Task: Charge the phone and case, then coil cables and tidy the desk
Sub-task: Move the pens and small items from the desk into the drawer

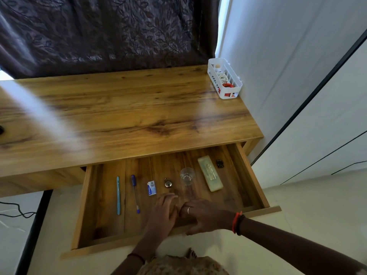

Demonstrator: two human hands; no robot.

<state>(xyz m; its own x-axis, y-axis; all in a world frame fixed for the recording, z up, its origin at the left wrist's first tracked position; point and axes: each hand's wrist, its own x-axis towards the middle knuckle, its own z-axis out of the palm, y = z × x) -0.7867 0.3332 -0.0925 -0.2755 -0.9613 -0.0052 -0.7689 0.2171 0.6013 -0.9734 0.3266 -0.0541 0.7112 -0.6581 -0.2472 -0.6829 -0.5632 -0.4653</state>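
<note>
The wooden desk [127, 108] has its drawer [83, 205] pulled out toward me. Both hands rest at the drawer's front edge, side by side and touching. My left hand [163, 213] lies flat inside the drawer with fingers spread, holding nothing. My right hand [202, 215], with a ring and red wristbands, curls over the front board; whether it grips the board is unclear. A white slotted basket [236, 90] at the desk's back right corner holds coiled white and red cables [226, 84]. No phone or case is visible.
In the drawer lie a light-blue pen [118, 195], a blue pen [135, 192], a small blue-white box [151, 187], a round padlock [167, 183], a clear glass [187, 175], a long pale case [210, 174] and a small dark object [220, 163]. Dark curtain behind; white wall to the right; a black cable on the floor at left.
</note>
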